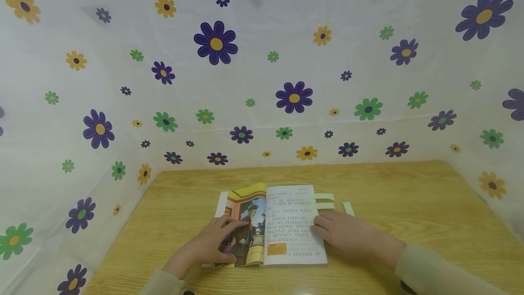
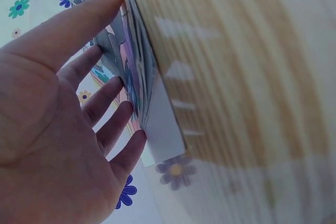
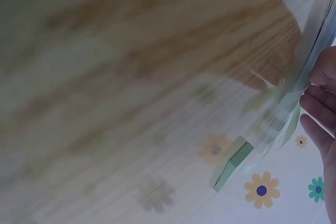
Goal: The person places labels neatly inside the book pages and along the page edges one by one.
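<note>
An open book (image 1: 290,226) lies on the table, a colourful illustration on its left page and printed text with an orange box on its right page. My left hand (image 1: 213,240) rests on the illustrated page, fingers spread and fairly straight; in the left wrist view its fingertips touch the page near the outer edge. At the right page's outer edge, my right hand (image 1: 348,233) pinches the page edge between thumb and curled fingers, as the right wrist view shows. Just above it, pale green sticky tabs (image 1: 325,205) stick out from that edge.
A small pale green tab pad (image 1: 348,208) lies on the wooden table (image 1: 393,195) beyond the right hand. White sheeting (image 1: 254,72) with purple, yellow and green flowers encloses the table at the back and sides.
</note>
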A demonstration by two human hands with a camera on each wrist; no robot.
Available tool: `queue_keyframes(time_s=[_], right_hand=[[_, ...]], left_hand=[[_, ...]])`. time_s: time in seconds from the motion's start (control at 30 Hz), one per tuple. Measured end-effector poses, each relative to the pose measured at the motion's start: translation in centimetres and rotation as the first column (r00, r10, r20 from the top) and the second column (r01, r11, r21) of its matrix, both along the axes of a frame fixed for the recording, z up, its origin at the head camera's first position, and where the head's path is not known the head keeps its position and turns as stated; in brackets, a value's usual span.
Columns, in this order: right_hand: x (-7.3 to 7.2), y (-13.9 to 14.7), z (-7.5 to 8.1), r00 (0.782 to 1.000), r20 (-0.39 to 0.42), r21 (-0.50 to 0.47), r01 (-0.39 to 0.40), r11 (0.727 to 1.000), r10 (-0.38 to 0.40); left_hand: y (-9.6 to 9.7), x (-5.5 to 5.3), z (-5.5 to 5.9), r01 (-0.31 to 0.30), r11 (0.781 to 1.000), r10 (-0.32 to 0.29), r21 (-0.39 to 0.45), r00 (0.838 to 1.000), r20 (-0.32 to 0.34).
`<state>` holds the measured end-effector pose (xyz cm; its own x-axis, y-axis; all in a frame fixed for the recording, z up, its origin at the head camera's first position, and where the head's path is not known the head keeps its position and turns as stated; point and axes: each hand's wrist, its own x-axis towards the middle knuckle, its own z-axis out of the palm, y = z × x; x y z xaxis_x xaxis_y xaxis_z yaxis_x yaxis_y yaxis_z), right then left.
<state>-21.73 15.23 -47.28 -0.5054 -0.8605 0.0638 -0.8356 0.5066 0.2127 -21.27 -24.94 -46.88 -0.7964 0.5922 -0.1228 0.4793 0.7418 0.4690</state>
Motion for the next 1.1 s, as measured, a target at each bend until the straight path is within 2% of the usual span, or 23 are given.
queue_keyframes(time_s=[0.17, 0.37, 0.7, 1.0, 1.1], right_hand=[[-0.1, -0.1, -0.2, 0.999, 0.038, 0.02, 0.021, 1.0, -0.022], [-0.2, -0.1, -0.5, 1.0, 0.028, 0.008, 0.005, 1.0, -0.005], [0.1, 0.2, -0.4, 1.0, -0.002, 0.042, -0.012, 0.999, 0.012], [0.6, 0.6, 0.3, 0.999, 0.05, 0.065, 0.014, 0.998, -0.017], [0.7, 0.6, 0.4, 0.997, 0.068, 0.061, 0.02, 0.998, -0.024]], left_hand=[[0.1, 0.0, 0.1, 0.001, 1.0, -0.001, -0.003, 1.0, 0.005], [0.0, 0.0, 0.0, 0.007, 1.0, -0.007, 0.003, 1.0, -0.005], [-0.8, -0.8, -2.2, 0.007, 1.0, -0.006, 0.024, 1.0, -0.028], [-0.7, -0.7, -1.7, 0.023, 0.999, -0.022, 0.035, 0.999, -0.035], [-0.8, -0.8, -1.9, 0.009, 1.0, -0.009, 0.024, 1.0, -0.024]])
